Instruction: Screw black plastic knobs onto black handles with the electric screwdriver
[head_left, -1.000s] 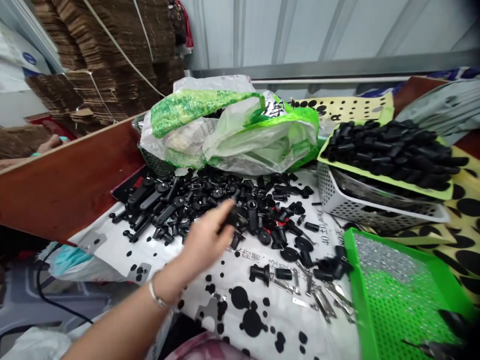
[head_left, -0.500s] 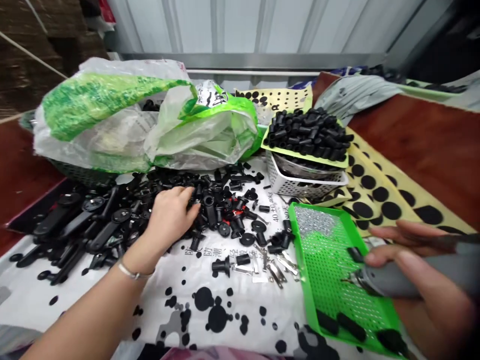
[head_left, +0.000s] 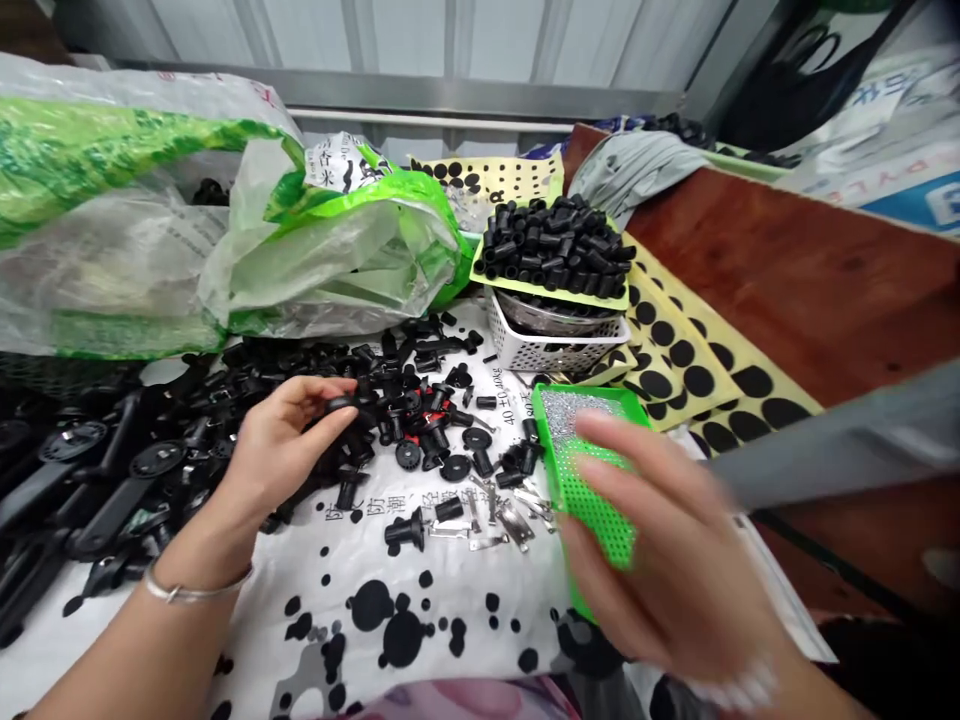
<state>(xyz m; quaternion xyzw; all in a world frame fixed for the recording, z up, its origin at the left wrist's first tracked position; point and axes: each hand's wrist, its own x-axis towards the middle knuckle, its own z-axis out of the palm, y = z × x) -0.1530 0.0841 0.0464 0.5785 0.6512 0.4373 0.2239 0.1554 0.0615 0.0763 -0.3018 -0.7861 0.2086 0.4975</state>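
Observation:
My left hand (head_left: 289, 440) is closed around a small black plastic part (head_left: 346, 403), its thumb and fingers pinching it over a heap of black plastic parts (head_left: 277, 370). My right hand (head_left: 660, 540), smeared by motion, has its fingers stretched out and nothing visible in them. It hovers over the green perforated tray (head_left: 641, 400), which holds small silvery pieces (head_left: 574, 412). Behind that hand, a blurred grey power screwdriver (head_left: 840, 440) extends to the right edge. Flat metal clips (head_left: 514, 525) and a black flanged tube (head_left: 405, 530) lie between my hands.
A tray heaped with short black tubes (head_left: 555, 245) stands on a white basket (head_left: 555, 350). Yellow sheets of black discs (head_left: 682, 350) lie to its right. Large green-and-clear plastic bags (head_left: 322, 260) fill the back left. Black discs (head_left: 405, 637) dot the white sheet in front.
My right hand has let go of the screwdriver and moved left over the green tray. My left hand has closed on a black part. The view has turned to the right.

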